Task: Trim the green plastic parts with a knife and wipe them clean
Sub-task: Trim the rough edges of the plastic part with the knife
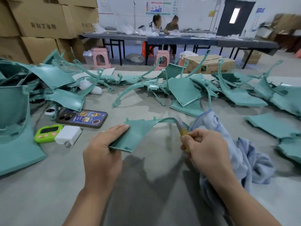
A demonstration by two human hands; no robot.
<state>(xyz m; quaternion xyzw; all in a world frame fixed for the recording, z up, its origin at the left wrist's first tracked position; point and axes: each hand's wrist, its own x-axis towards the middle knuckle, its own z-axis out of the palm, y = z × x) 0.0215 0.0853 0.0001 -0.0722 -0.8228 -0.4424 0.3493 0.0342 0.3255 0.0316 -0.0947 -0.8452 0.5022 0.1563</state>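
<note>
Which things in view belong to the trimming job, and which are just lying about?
Job: green part held in the left hand; yellow-handled knife in the right hand; blue cloth; piles of green parts.
Lying about: phone; green timer; white charger; pink stools.

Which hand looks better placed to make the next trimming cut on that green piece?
Right. The right hand grips the knife, its blade at the green part; the left hand only holds that part.

Green part (140, 132): smooth plastic, faint sheen. Cloth (244, 154): soft blue terry, matt. Knife handle (185, 136): translucent yellow plastic. Desk (146, 185): grey, matt. Boxes (40, 18): brown cardboard.
</note>
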